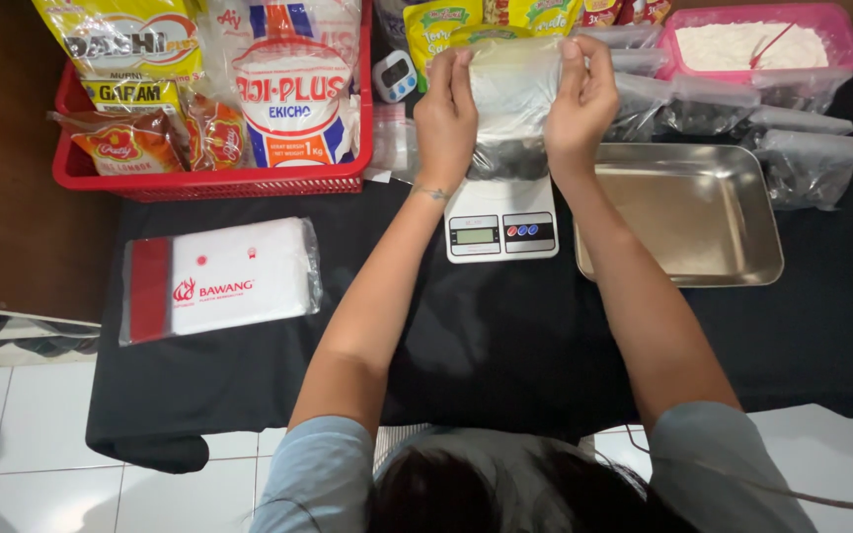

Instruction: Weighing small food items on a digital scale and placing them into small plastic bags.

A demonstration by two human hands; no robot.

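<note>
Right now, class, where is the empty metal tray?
In the head view, the metal tray lies on the black cloth, right of the white kitchen scale, just below the filled clear bags.

Home packing spot: tiled floor (12, 434), cloth-covered table (505, 345), scale (501, 232), seasoning packets (293, 89)

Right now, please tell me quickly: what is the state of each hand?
Left hand: closed on the top edge of the clear plastic bag above the scale.
Right hand: closed on the same bag's top edge.

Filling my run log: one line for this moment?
left hand + right hand: grip clear bag top | bag: on scale | steel tray: right
</note>
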